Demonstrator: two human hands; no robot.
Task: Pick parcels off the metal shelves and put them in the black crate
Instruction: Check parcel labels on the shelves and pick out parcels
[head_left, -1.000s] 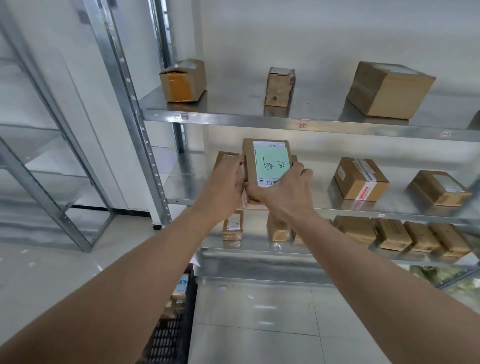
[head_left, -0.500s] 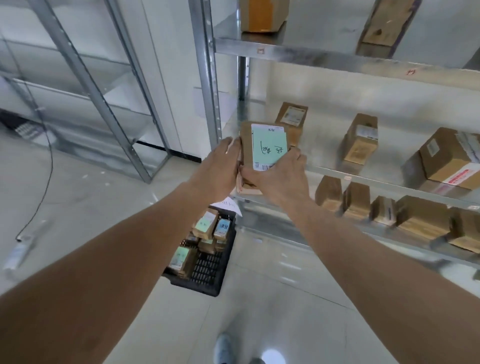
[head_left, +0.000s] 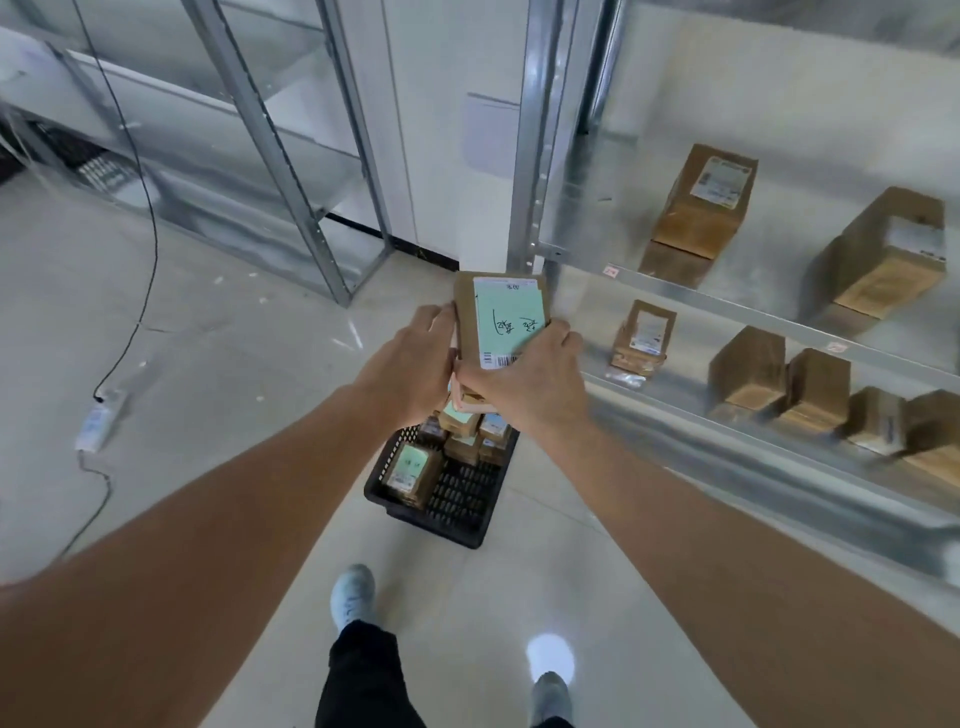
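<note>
Head view, looking down: both hands grip a small stack of parcels in the air, just above the near end of the black crate on the floor. The left hand curls round the stack's left edge, and the right hand wraps its lower right corner, fingers over the green label on the top parcel. The crate holds several parcels at its far end and along its left side; its near right part shows bare lattice. Its rim stands apart from the metal shelves to the right, a strip of bare tile between them. More parcels sit on two shelf levels, set back from the front lips. A second shelf frame stands well to the left, with wide tile floor between. A black cable trails across that floor, far from the crate. Two shoes stand on the tile behind the crate's near rim.
</note>
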